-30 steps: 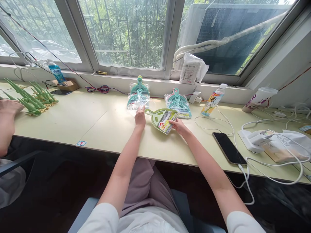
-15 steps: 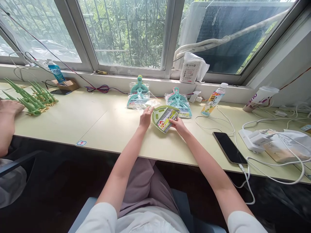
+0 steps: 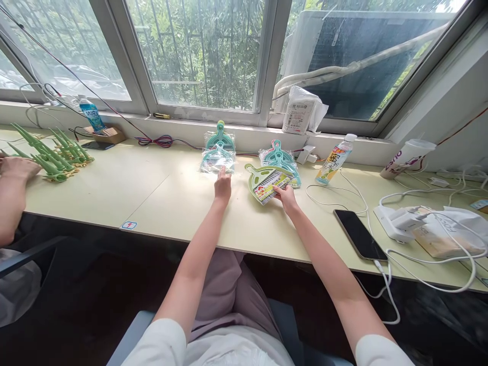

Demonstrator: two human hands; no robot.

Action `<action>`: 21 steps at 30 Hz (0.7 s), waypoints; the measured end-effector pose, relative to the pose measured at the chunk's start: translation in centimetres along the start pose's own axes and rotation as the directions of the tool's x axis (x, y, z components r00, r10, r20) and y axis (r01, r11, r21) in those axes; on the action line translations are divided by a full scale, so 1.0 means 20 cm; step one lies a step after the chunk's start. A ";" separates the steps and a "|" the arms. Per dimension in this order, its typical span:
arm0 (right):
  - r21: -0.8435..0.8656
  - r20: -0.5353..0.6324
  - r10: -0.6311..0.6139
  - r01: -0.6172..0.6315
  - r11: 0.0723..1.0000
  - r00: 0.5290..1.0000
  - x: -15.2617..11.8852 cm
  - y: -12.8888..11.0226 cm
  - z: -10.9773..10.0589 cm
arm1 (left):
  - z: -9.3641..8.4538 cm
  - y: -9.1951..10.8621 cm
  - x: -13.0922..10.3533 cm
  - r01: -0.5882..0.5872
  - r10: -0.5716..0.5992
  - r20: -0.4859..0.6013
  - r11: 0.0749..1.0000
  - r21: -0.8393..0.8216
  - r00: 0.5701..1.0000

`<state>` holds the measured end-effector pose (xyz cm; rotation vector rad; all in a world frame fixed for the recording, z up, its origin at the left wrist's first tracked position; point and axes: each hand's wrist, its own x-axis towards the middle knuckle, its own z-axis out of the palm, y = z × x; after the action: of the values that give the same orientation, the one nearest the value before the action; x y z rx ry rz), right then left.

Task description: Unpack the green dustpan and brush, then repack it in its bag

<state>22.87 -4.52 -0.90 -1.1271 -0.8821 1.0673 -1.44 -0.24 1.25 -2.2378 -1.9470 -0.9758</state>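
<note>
My right hand (image 3: 286, 197) grips a green dustpan and brush set (image 3: 263, 184) by its lower right side, tilted above the table. Its printed label and bristles face up. My left hand (image 3: 223, 187) is off the green set, at the front edge of a clear-wrapped teal dustpan set (image 3: 219, 152); its fingers are drawn together, and what they pinch, if anything, is too small to make out. A second pile of teal sets (image 3: 280, 155) lies behind the green one, partly hidden by it.
A phone (image 3: 360, 235) with white cables, a power strip (image 3: 394, 223), a juice bottle (image 3: 333, 160) and a cup (image 3: 406, 158) stand right. Green spiky pieces (image 3: 55, 160) and another person's hand (image 3: 19, 168) are far left. A tissue pack (image 3: 301, 114) sits on the sill.
My left hand has let go of the green set and moved left to the wrapped teal one. My right hand has shifted the green set rightward, in front of the right pile.
</note>
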 end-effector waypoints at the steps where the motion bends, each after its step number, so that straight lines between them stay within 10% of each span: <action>1: -0.002 0.010 0.005 -0.005 1.000 1.000 0.00 0.00 0.00 | 0.00 0.00 0.00 -0.007 0.007 0.005 1.000 -0.006 1.000; 9: -0.039 0.241 0.084 -0.077 0.996 0.967 -0.05 -0.02 0.05 | 0.01 0.03 -0.02 -0.072 0.074 0.026 0.996 -0.051 0.997; 21: -0.011 0.141 0.050 -0.049 0.999 0.989 -0.03 0.01 0.03 | 0.01 0.07 -0.05 -0.280 0.298 0.050 0.932 -0.229 0.953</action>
<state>22.11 -4.92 -0.89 -1.0949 -0.9741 1.1970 0.00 -1.32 1.13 -2.6277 -1.5341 -1.1169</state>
